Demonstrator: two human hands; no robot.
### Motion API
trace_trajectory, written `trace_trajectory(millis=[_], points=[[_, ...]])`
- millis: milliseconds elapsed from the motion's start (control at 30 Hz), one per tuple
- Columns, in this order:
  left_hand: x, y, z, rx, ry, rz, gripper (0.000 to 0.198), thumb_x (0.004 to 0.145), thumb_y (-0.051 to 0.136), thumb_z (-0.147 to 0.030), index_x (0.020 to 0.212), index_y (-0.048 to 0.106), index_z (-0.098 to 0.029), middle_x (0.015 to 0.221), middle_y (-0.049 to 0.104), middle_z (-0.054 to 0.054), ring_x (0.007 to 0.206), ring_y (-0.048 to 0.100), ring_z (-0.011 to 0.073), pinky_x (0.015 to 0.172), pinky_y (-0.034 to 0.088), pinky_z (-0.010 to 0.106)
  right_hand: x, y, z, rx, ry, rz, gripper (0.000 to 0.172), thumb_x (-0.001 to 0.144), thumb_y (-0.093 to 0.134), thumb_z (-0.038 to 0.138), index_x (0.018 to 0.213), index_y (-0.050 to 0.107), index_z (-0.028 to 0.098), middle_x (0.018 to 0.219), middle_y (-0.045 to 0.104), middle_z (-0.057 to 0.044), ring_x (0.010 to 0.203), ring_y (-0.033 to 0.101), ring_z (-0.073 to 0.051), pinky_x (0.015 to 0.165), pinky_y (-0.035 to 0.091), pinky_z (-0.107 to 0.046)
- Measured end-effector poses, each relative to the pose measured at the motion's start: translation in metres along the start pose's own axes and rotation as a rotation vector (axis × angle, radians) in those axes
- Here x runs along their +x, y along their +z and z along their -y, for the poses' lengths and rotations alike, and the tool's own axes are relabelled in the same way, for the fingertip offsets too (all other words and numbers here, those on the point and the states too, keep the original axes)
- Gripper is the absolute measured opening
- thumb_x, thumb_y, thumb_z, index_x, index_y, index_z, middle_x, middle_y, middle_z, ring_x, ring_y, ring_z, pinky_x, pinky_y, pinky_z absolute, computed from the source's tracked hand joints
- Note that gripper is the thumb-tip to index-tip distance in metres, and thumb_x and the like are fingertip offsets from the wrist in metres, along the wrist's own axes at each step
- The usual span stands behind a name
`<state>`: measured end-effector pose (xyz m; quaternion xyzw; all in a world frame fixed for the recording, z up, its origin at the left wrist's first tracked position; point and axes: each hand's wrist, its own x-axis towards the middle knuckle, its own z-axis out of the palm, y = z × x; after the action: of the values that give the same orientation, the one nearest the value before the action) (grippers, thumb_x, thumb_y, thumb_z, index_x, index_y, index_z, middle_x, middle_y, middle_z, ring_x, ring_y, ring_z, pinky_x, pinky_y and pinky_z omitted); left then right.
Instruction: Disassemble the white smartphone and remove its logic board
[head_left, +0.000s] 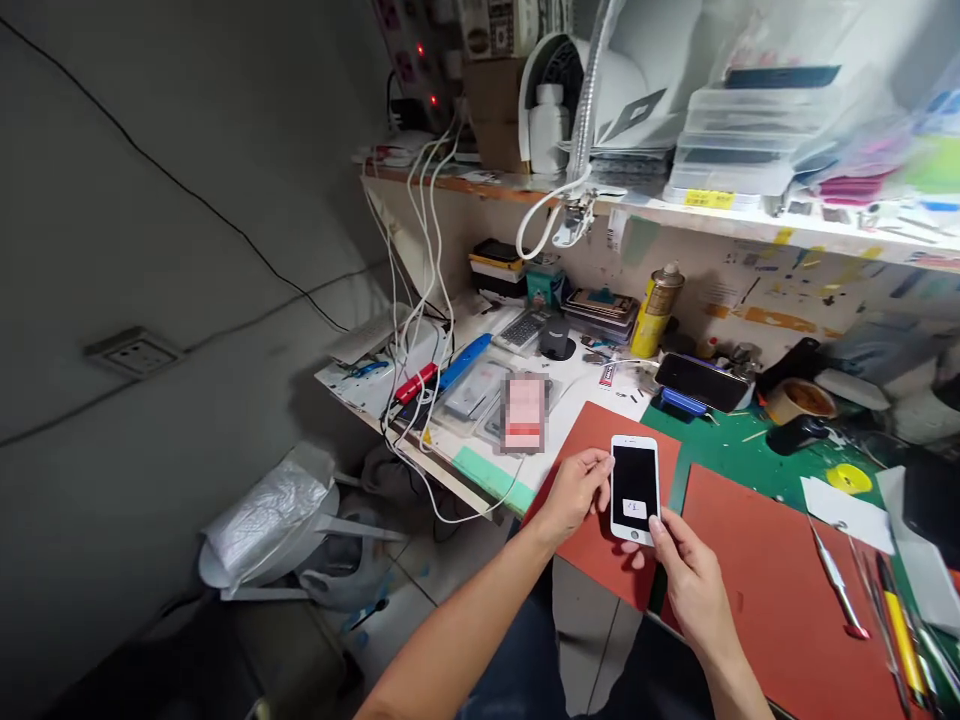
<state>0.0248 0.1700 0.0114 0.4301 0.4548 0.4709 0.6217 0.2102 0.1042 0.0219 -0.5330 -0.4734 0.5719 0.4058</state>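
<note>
A white smartphone (634, 488) with a dark screen and a small white sticker near its bottom is held over a red mat (600, 430). My left hand (576, 490) grips its left edge with curled fingers. My right hand (686, 570) pinches its lower right corner, thumb near the home button. Both forearms reach in from the bottom of the view.
A second red mat (772, 590) lies on the green cutting mat (739, 450). Tweezers (836, 580) and pens lie at right. A dark phone on a blue stand (701, 385), a yellow spray can (656, 310), white cables (420, 300) and a cluttered shelf (675, 215) sit behind.
</note>
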Motion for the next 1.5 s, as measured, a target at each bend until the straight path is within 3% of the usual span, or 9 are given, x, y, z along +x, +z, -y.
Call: trace_trajectory(millis=[267,433,567,667,867,1033,1200,1400,1500], points=[[-0.002,-0.003,0.0,-0.096,0.0,-0.019,0.054,0.096,0.066,-0.068,0.074,0.049,-0.022,0.041,0.047,-0.008,0.035,0.032,0.0062,0.044,0.024,0.022,0.001,0.012,-0.015,-0.281,-0.108,-0.204,0.054,0.1,0.06,0.068,0.113,0.08,0.019,0.078,0.08,-0.007,0.07,0.077,-0.024,0.065,0.059,-0.028],[-0.003,-0.005,0.002,-0.16,-0.005,-0.009,0.055,0.096,0.066,-0.068,0.073,0.046,-0.022,0.042,0.046,-0.008,0.037,0.033,0.0059,0.046,0.025,0.023,-0.002,0.02,-0.011,-0.527,-0.376,-0.337,0.048,0.105,0.058,0.059,0.106,0.082,0.018,0.071,0.079,-0.007,0.056,0.074,-0.021,0.054,0.054,-0.026],[-0.003,-0.006,0.005,-0.225,-0.014,-0.011,0.055,0.095,0.067,-0.071,0.077,0.048,-0.022,0.046,0.044,-0.01,0.039,0.032,0.0053,0.045,0.025,0.022,-0.004,0.033,0.002,-0.723,-0.652,-0.336,0.035,0.112,0.053,0.039,0.114,0.079,0.015,0.08,0.081,-0.009,0.062,0.076,-0.022,0.061,0.056,-0.029],[-0.003,-0.006,0.007,-0.269,-0.032,-0.024,0.057,0.09,0.071,-0.073,0.081,0.052,-0.021,0.05,0.041,-0.011,0.04,0.031,0.0048,0.044,0.027,0.021,-0.002,0.043,0.018,-0.816,-0.741,-0.326,0.032,0.113,0.052,0.035,0.124,0.074,0.014,0.091,0.082,-0.011,0.069,0.076,-0.022,0.064,0.055,-0.031],[-0.003,-0.007,0.006,-0.323,-0.082,-0.038,0.061,0.083,0.078,-0.076,0.086,0.06,-0.018,0.051,0.044,-0.01,0.039,0.031,0.0046,0.041,0.024,0.021,0.011,0.053,0.045,-1.002,-0.851,-0.406,0.023,0.114,0.052,0.026,0.113,0.073,0.014,0.069,0.071,-0.002,0.055,0.062,-0.017,0.06,0.046,-0.031],[-0.002,-0.006,0.001,-0.392,-0.107,-0.053,0.063,0.078,0.083,-0.076,0.084,0.06,-0.018,0.051,0.044,-0.01,0.041,0.033,0.0049,0.042,0.026,0.02,0.013,0.062,0.051,-1.071,-0.884,-0.451,0.027,0.115,0.051,0.026,0.105,0.072,0.013,0.061,0.062,0.001,0.051,0.053,-0.015,0.058,0.039,-0.032],[-0.001,-0.007,-0.002,-0.468,-0.122,-0.066,0.06,0.075,0.088,-0.071,0.082,0.06,-0.018,0.055,0.047,-0.009,0.043,0.034,0.0046,0.045,0.03,0.02,0.011,0.072,0.049,-1.09,-0.871,-0.447,0.028,0.115,0.048,0.024,0.113,0.072,0.009,0.066,0.064,-0.001,0.056,0.057,-0.016,0.062,0.041,-0.033],[0.0,-0.007,0.001,-0.484,-0.126,-0.071,0.059,0.076,0.089,-0.069,0.08,0.059,-0.018,0.053,0.044,-0.01,0.042,0.033,0.0039,0.043,0.028,0.018,0.013,0.072,0.046,-1.092,-0.875,-0.447,0.032,0.115,0.044,0.021,0.107,0.072,0.009,0.062,0.06,0.0,0.053,0.056,-0.015,0.061,0.04,-0.033],[0.0,-0.007,0.001,-0.471,-0.117,-0.085,0.059,0.077,0.087,-0.07,0.084,0.059,-0.018,0.052,0.043,-0.011,0.041,0.029,0.003,0.041,0.025,0.017,0.009,0.07,0.043,-1.034,-0.813,-0.442,0.031,0.115,0.048,0.028,0.11,0.073,0.011,0.069,0.068,-0.004,0.058,0.063,-0.017,0.062,0.043,-0.031]])
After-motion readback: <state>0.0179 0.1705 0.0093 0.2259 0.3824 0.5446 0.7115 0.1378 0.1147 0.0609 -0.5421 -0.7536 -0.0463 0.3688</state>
